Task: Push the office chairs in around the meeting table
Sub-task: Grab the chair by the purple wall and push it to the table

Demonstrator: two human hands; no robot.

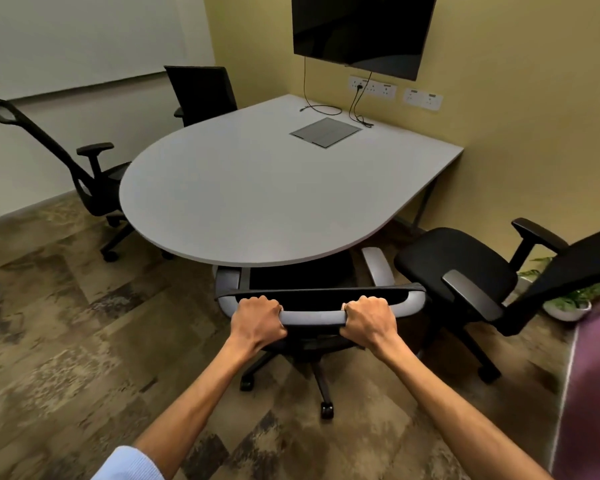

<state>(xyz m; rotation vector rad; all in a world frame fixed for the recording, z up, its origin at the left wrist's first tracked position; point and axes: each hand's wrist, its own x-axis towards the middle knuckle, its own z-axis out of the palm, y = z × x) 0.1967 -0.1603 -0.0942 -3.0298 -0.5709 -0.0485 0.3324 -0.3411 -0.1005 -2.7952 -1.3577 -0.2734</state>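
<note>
Squarely gripped, grey-rimmed black chair (321,299).

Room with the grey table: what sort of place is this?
Most likely a small office meeting room. A rounded grey table has wheeled office chairs around it, a dark screen hangs on the wall, and power sockets sit beneath it.

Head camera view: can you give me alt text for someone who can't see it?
Both hands, left hand and right hand, grip the top of a chair back, its seat partly under a grey table. Three other chairs stand around it; the right chair sits well clear.
</note>
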